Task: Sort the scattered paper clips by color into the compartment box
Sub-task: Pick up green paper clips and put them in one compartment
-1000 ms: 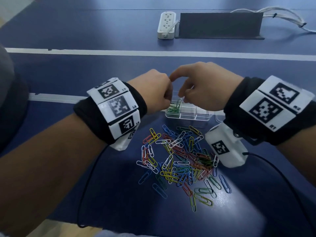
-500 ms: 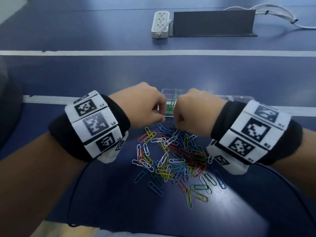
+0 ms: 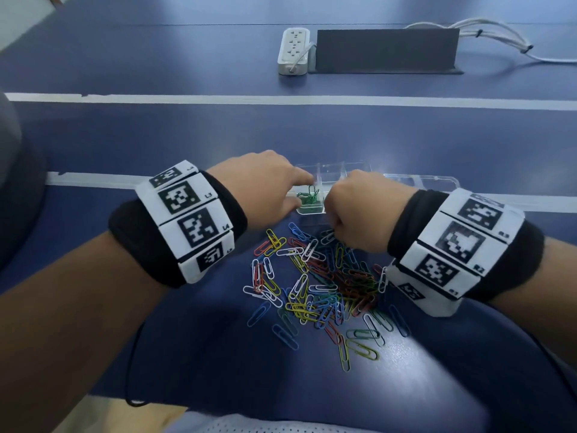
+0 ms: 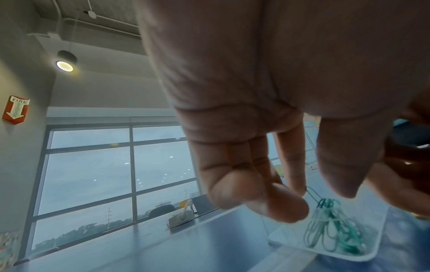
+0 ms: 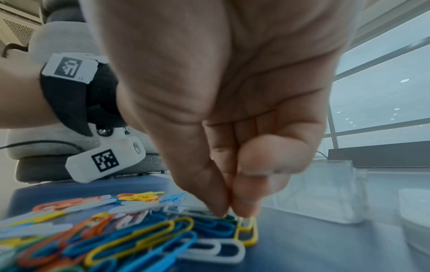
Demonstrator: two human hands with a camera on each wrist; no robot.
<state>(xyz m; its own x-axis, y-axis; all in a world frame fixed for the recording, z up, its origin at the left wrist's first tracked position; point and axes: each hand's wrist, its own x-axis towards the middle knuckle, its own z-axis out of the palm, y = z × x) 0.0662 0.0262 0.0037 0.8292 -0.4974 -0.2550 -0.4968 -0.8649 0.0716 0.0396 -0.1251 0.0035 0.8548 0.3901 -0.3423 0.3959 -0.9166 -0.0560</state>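
While both hands met above the box a second ago, they now work apart. The left hand (image 3: 265, 189) hovers over the near-left compartment of the compartment box (image 3: 343, 173), its forefinger and thumb pinching one green clip (image 4: 313, 194) that hangs just above the green clips (image 3: 308, 198) already collected there. The right hand (image 3: 359, 214) has dropped to the far edge of the scattered paper clips (image 3: 315, 285) on the blue table (image 3: 187, 135); its thumb and forefinger tips (image 5: 221, 206) are pressed together at a dark green clip (image 5: 229, 217) beside a yellow one. Whether that clip is yet gripped cannot be told. Judged from this, green sorting continues: one deposit is finishing as the next pick begins, and most colours remain unsorted.
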